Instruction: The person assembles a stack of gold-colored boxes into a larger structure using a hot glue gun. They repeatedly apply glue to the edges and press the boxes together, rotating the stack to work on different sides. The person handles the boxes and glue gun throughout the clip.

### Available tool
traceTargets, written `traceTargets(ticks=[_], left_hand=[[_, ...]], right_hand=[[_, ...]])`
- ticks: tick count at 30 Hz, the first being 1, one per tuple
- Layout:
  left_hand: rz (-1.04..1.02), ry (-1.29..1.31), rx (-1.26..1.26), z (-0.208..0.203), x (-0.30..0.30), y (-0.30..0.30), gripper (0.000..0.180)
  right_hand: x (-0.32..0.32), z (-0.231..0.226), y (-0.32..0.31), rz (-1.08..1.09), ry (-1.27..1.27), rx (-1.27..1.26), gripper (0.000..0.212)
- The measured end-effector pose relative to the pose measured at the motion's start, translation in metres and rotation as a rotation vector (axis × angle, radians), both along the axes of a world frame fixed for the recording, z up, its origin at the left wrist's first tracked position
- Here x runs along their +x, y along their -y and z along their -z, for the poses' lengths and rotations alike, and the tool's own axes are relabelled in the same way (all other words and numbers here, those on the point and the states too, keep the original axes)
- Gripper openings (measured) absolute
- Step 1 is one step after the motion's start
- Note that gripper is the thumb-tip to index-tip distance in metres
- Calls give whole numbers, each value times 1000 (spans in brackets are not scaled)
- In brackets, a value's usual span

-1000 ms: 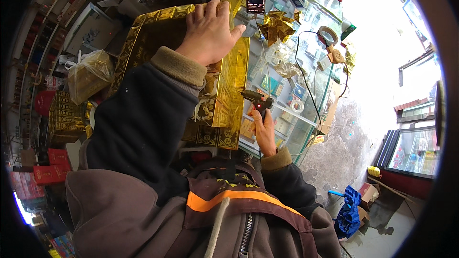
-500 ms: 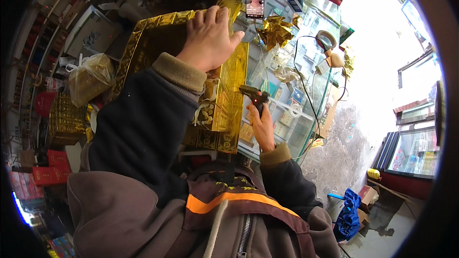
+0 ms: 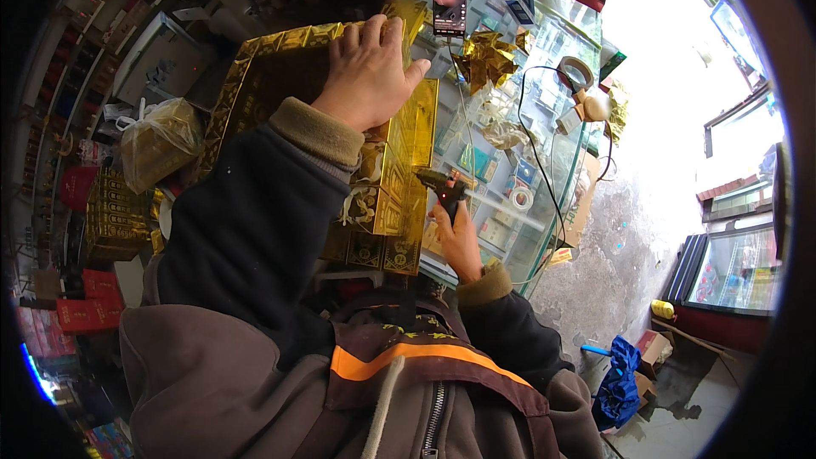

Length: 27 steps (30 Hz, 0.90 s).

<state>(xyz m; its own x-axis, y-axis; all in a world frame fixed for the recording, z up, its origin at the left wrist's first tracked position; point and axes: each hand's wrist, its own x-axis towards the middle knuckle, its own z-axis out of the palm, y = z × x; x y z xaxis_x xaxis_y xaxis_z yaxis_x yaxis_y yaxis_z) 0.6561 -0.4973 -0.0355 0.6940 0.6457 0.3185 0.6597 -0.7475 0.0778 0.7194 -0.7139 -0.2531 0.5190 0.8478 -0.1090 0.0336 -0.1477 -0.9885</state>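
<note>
My left hand (image 3: 370, 76) lies with its fingers spread over the top of a large shiny gold foil box (image 3: 416, 132). Its thumb points out to the right. In my right hand (image 3: 457, 240) is a black glue gun (image 3: 447, 189), with a small red light on its side and a whitish glue stick (image 3: 506, 208) jutting from its back. The gun's nozzle is close to the right gold panel; whether it touches cannot be made out. White crumpled bits (image 3: 361, 204) show on the gold box below my left hand.
Under the work is a glass display counter (image 3: 544, 110). On it are crumpled gold foil (image 3: 487, 59), a lit phone (image 3: 450, 5), a tape roll (image 3: 578, 72) and a black cable (image 3: 531, 123). To the left stand a bagged box (image 3: 161, 143) and another gold box (image 3: 121, 212).
My right hand has moved slightly left and down with the glue gun, along the gold panel. My left hand has stayed nearly in place. The phone's picture has changed.
</note>
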Motion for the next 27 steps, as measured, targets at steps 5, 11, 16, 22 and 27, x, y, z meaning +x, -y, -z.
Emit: traceTargets(ticks=[5,11,16,22,27], left_hand=[[-2,14,1,0,0,1,72],[2,23,16,4,-1,0,72],[2,22,52,6,0,-2,72],[3,39,54,8,0,-4,72],[1,20,51,7,0,-2,72]], right_hand=[[-16,-18,36,-110,219,-43,30],[1,-34,53,-168,235,-51,27],[31,-19,-12,-40,213,76,37],[25,1,-15,-60,-18,-67,41],[12,4,19,-119,20,-24,40]])
